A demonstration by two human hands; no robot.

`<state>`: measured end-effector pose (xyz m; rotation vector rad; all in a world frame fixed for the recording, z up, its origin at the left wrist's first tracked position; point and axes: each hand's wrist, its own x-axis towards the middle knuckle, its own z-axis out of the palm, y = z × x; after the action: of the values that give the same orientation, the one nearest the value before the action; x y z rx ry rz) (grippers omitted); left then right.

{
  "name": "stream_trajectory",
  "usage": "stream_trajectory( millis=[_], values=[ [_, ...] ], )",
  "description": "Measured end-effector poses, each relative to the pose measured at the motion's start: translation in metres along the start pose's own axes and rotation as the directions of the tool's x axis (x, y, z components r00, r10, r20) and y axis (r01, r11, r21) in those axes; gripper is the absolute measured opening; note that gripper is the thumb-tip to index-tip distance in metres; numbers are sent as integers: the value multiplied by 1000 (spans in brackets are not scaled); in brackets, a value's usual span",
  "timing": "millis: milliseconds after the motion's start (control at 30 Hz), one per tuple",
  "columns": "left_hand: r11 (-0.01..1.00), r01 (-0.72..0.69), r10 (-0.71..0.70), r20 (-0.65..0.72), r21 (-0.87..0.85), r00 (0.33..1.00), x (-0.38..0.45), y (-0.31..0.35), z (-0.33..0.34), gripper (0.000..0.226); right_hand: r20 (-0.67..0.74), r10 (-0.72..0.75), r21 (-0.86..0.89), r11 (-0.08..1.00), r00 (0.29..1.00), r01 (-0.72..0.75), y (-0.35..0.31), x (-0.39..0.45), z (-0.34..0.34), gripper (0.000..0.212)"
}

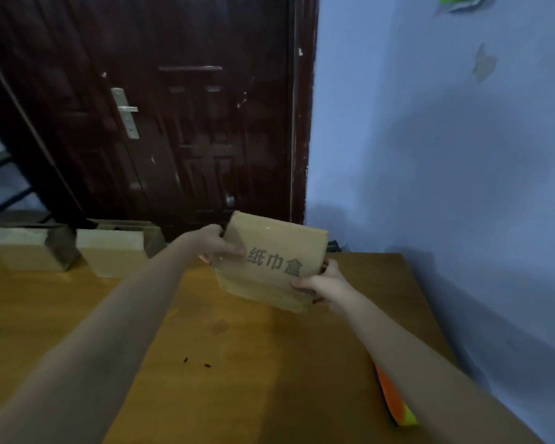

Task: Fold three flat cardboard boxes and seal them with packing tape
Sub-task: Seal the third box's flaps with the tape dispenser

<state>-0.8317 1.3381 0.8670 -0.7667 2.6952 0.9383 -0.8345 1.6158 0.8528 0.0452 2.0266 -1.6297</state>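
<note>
You hold 1 box (271, 264) up over the desk (205, 363), tilted. Your left hand (217, 243) pinches its left edge and your right hand (326, 285) pinches its right corner. 2 more boxes (32, 249) (116, 248) sit at the desk's far left

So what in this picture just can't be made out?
- Head view: the far side of the held box, turned away, so any tape there is hidden.
- Right hand: its fingers go behind the box.
- Two boxes at the table's far edge: too dim and blurred to show tape.
- Orange object: mostly covered by the right forearm.
</note>
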Motion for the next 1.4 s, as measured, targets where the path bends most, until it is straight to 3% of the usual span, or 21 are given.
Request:
stream_trajectory(
  millis=[133, 267, 367, 467, 633, 833, 933, 1067, 1200, 1400],
  values=[
    [969, 77, -95, -65, -237, 993, -30, -22, -9, 97, 32, -118, -119, 986, 993, 121, -10, 15, 22, 99],
    [923, 83, -171, -207, -376, 963, -46, -25, 11, 94, 19, -225, -166, 960, 974, 225, -11, 30, 38, 101],
    [913, 46, -165, -264, -405, 950, -53, -22, 23, 89, -44, -278, -150, 951, 960, 268, -10, 40, 38, 101],
    [930, 22, -138, -295, -367, 946, -56, -21, 29, 104, -95, -315, -157, 941, 944, 299, -7, 48, 31, 90],
    [886, 33, -177, -272, -463, 946, -55, -30, 37, 91, -49, -251, -83, 966, 967, 246, -2, 52, 28, 78],
    [830, 65, -245, -257, -554, 935, -57, -38, 51, 85, -26, -119, -103, 988, 992, 116, 19, 62, 26, 95],
    [808, 84, -252, -212, -583, 944, -58, -42, 60, 87, -57, -36, -68, 997, 998, 33, 31, 67, 26, 92],
    [785, 77, -241, -189, -615, 952, -54, -45, 67, 90, -48, -69, -69, 995, 996, 66, 39, 68, 29, 81],
    [776, 86, -248, -177, -625, 952, -48, -54, 78, 78, 1, -113, -97, 989, 994, 112, 52, 69, 34, 98],
    [793, 82, -224, -162, -604, 961, -26, -73, 69, 66, -52, -152, -164, 976, 987, 141, 46, 82, 53, 98]
  ],
)
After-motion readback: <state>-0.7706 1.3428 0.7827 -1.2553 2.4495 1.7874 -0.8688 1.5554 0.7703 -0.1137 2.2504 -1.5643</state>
